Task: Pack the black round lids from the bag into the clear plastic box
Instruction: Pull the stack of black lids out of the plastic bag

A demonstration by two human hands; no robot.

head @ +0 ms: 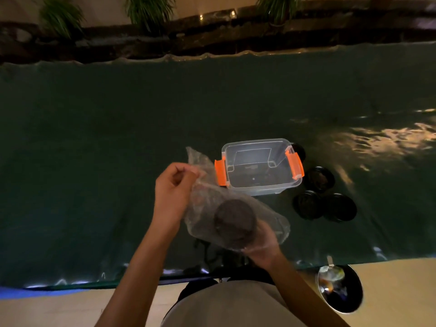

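Your left hand (173, 185) pinches bag (207, 201) mouth; right hand (262, 246) cups lid (234, 221) through plastic; box (259, 185) just beyond.

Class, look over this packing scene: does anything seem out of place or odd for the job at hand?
Yes. Black lids lie loose on the table right of the box, one half hidden behind it, while the box looks empty. Both hands, left and right, hold the bag with a lid inside.
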